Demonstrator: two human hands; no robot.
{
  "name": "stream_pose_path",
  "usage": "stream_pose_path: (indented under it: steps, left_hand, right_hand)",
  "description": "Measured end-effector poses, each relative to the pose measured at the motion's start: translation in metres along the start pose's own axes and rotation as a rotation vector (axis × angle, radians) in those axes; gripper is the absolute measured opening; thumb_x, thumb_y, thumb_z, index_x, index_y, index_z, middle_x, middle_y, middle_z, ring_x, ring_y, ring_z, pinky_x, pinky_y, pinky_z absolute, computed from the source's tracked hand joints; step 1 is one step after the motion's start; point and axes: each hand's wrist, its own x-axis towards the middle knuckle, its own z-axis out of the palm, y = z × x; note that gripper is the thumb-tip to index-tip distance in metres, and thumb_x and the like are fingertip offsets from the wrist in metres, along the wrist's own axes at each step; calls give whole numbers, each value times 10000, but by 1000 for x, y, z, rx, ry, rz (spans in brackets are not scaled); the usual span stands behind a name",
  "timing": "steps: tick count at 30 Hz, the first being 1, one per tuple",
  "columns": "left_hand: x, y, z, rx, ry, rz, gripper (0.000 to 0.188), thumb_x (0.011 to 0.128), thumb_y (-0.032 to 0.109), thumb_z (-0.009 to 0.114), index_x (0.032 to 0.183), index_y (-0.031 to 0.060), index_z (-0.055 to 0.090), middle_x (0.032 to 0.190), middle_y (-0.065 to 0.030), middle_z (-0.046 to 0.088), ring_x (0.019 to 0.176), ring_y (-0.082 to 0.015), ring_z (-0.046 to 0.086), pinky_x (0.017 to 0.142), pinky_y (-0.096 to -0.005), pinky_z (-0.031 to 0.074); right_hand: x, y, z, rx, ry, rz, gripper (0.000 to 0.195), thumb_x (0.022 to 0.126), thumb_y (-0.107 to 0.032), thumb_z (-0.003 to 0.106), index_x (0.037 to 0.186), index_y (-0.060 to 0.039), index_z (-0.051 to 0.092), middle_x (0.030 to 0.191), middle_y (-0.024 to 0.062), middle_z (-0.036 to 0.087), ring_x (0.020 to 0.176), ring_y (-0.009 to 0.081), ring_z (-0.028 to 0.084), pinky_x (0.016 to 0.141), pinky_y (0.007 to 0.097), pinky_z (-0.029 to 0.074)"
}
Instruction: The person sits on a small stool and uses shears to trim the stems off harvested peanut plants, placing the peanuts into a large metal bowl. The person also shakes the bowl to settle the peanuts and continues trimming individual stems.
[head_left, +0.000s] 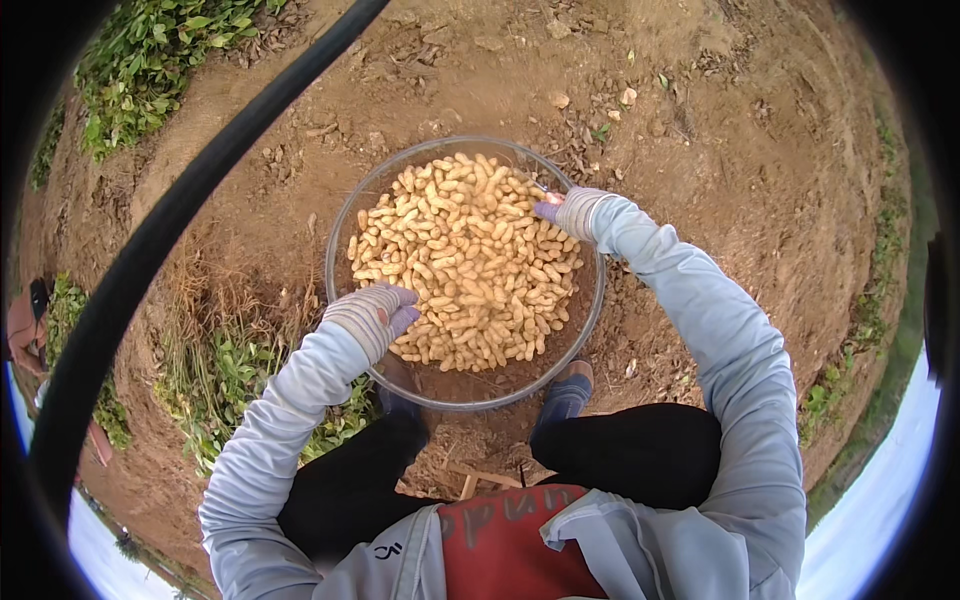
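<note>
A round, clear plastic basin (465, 405) holds a broad heap of unshelled peanuts (472, 262). My left hand (371, 315), in a striped glove with purple fingertips, reaches over the basin's left rim. Its fingers are apart at the edge of the heap, with nothing visible between them. At the upper right rim is my right hand (577, 211), gloved alike, its fingertips inside the basin beside the peanuts. Something small and reddish shows at those fingertips; whether it is held is unclear.
Pulled plants with bare roots (225, 345) lie left of the basin. A leafy green pile (150, 67) is at the upper left. A black strap-like band (187, 187) crosses the view. My boot (568, 390) stands by the basin, and a wooden piece (480, 478) lies between my legs.
</note>
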Motion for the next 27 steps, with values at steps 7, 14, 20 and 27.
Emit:
stream_pose_path:
  steps: [7, 14, 20, 27]
  left_hand:
    - [-1, 13, 4, 59, -102, -27, 285, 831, 234, 531, 1029, 33, 574, 951, -167, 596, 893, -303, 568, 790, -346, 446]
    - [-2, 7, 4, -3, -89, -45, 285, 834, 239, 528, 1030, 36, 573, 953, -170, 593, 899, -303, 565, 795, -343, 443]
    - [33, 9, -4, -118, 125, 32, 313, 828, 263, 543, 1036, 31, 570, 980, -161, 585, 902, -295, 562, 798, -337, 438]
    - [92, 35, -2, -395, 97, 96, 347, 823, 302, 555, 1044, 35, 569, 971, -112, 596, 893, -240, 559, 817, -311, 421]
  right_hand:
    - [-6, -25, -6, -187, -70, 14, 593, 842, -505, 344, 1137, -14, 495, 979, 184, 575, 763, 269, 593, 755, 381, 446]
    - [-11, -24, -1, -113, 38, -1, 573, 831, -495, 409, 1184, -48, 464, 980, 168, 582, 824, 267, 603, 786, 381, 453]
    - [-23, 14, 25, -312, 301, -143, 687, 741, -538, 513, 1202, -39, 411, 985, 170, 594, 903, 305, 583, 808, 353, 443]
    - [-77, 11, 62, -324, 261, -258, 571, 716, -470, 618, 967, 23, 476, 875, 144, 623, 770, 290, 613, 637, 352, 486]
